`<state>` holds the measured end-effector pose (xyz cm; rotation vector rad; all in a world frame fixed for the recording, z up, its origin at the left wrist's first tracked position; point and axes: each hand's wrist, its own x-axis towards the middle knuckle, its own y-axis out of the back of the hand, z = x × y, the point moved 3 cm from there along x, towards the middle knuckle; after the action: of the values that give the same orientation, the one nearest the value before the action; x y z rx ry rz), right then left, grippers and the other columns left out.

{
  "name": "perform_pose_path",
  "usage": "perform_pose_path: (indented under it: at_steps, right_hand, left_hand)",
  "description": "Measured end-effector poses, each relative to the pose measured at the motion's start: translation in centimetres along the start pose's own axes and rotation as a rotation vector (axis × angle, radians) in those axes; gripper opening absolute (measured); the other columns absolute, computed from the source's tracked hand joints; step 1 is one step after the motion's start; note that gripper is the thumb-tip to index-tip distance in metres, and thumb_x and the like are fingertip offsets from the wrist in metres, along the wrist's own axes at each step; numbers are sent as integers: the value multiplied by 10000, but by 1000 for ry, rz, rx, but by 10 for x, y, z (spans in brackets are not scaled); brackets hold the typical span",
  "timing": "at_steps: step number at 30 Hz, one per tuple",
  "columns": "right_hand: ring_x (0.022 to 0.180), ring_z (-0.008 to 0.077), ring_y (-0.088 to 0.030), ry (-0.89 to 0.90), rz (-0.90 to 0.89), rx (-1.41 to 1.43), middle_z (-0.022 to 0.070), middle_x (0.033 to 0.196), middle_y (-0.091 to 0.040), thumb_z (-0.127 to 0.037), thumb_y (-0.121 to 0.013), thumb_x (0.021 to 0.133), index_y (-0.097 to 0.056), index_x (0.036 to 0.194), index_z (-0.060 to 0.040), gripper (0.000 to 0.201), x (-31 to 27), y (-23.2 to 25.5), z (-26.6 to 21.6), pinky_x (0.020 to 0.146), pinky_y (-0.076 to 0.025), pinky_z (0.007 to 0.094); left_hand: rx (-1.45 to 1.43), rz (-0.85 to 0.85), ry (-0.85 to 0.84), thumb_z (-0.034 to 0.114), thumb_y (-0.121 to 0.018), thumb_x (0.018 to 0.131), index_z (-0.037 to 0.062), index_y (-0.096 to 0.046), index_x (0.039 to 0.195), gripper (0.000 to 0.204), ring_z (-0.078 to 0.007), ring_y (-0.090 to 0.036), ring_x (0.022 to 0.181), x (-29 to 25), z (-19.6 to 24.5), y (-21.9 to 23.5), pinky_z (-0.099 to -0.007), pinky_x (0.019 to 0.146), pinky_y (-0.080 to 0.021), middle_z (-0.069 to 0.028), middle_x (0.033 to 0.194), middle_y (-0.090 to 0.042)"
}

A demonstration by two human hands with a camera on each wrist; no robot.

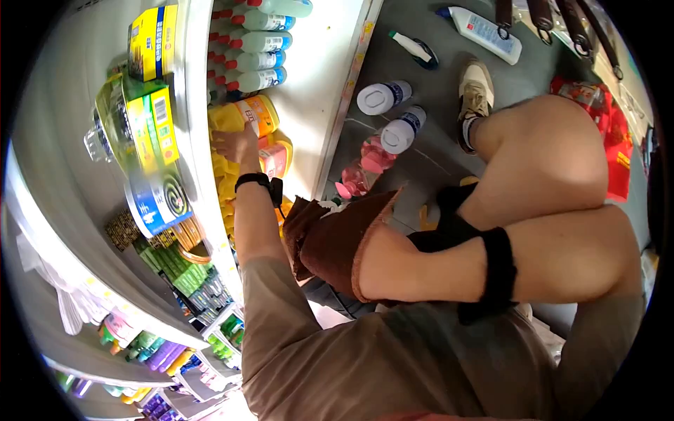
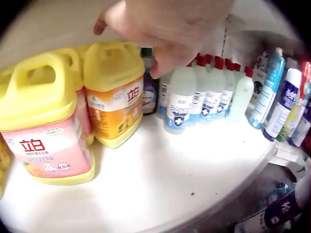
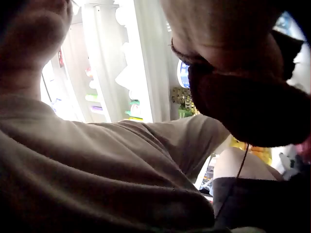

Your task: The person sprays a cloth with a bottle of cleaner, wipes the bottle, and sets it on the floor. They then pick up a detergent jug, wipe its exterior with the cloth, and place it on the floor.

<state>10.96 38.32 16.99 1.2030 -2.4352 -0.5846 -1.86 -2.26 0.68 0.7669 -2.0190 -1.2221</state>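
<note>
My left hand [image 1: 235, 144] reaches onto the white shelf, close over a yellow jug with an orange label [image 2: 116, 114]. In the left wrist view this hand [image 2: 167, 24] has its fingers spread above the jug, thumb pointing down. Beside that jug stands a yellow jug with a pink label [image 2: 53, 150]. Clear bottles with red caps [image 2: 181, 99] stand in rows to the other side. A dark brown cloth [image 1: 337, 245] with a frayed edge covers the fingers of my right hand [image 1: 411, 263]. The right wrist view shows the cloth [image 3: 248, 104] bunched round them.
On the grey floor stand white tubs [image 1: 379, 98], pink bottles [image 1: 378, 156] and a white bottle with a blue cap [image 1: 486, 35]. The shelf edge [image 1: 344, 105] lies between floor and jugs. An upper shelf holds a blue tub [image 1: 158, 200] and an oil-like bottle [image 1: 116, 112].
</note>
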Motion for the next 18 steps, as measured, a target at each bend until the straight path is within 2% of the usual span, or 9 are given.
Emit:
perform_pose_path:
  at_steps: [1, 2, 3, 5, 7, 9, 12, 15, 18]
  right_hand:
    - [622, 273, -644, -25, -3, -42, 101, 727, -635, -156, -617, 721, -585, 1016, 21, 346, -1, 5, -6, 509, -498, 535]
    - [604, 272, -639, -45, 14, -82, 96, 698, -624, -152, -613, 722, -595, 975, 15, 303, 7, 8, 8, 506, -492, 517]
    - [586, 270, -634, -65, 30, -121, 91, 668, -613, -149, -608, 724, -606, 933, 8, 262, 16, 11, 22, 503, -487, 499]
    - [566, 266, -621, -116, 93, -111, 92, 619, -583, -150, -601, 729, -625, 815, -11, 166, 23, 61, 25, 474, -459, 470]
    - [555, 273, -622, -80, 188, -71, 116, 612, -589, -159, -597, 730, -618, 704, -34, 129, 26, 69, 31, 433, -415, 452]
    - [550, 279, -627, -117, 122, -75, 125, 630, -610, -160, -601, 727, -617, 697, -37, 128, 26, 64, 34, 427, -410, 454]
    - [547, 282, -634, -140, 210, -20, 129, 638, -619, -166, -599, 740, -614, 736, -25, 142, 25, 50, 36, 438, -418, 449]
    - [542, 277, -633, -151, 161, 47, 126, 633, -616, -172, -598, 758, -609, 803, -2, 176, 27, 45, 34, 448, -431, 446]
    - [560, 274, -641, -124, 144, -15, 121, 633, -616, -171, -607, 762, -617, 820, -9, 172, 31, 34, 29, 452, -436, 448]
  left_hand:
    - [-12, 6, 7, 658, -719, 744, 55, -169, 1549, 1146, -381, -360, 1374, 1, -8, -3, -509, 1095, -377, -208, 1521, -313]
    - [-27, 13, 16, 669, -715, 738, 32, -180, 1542, 1157, -382, -383, 1353, 5, -16, -4, -491, 1084, -394, -228, 1486, -360]
    - [-77, 18, 17, 664, -715, 741, 26, -184, 1539, 1151, -385, -395, 1339, 24, 10, -24, -486, 1078, -402, -232, 1466, -377]
    - [-95, 9, 1, 654, -715, 747, 15, -191, 1532, 1140, -390, -420, 1310, 26, 2, -28, -476, 1064, -418, -240, 1427, -411]
    - [-129, 42, -11, 616, -705, 794, 13, -206, 1521, 1068, -419, -487, 1235, 29, -3, -33, -491, 1021, -444, -251, 1365, -445]
    - [-192, 37, 6, 599, -696, 818, 21, -229, 1510, 1015, -433, -519, 1197, 37, -10, -40, -500, 996, -455, -260, 1337, -457]
    - [-157, -14, -22, 590, -689, 835, 38, -269, 1490, 954, -451, -547, 1149, 43, -19, -49, -506, 966, -471, -277, 1309, -460]
    - [-206, -102, 57, 576, -699, 835, 52, -292, 1477, 923, -460, -551, 1162, 23, -6, -16, -511, 963, -478, -301, 1307, -475]
    - [-235, -131, 37, 570, -714, 824, 39, -287, 1476, 944, -462, -566, 1162, 22, -15, -20, -513, 974, -473, -322, 1290, -515]
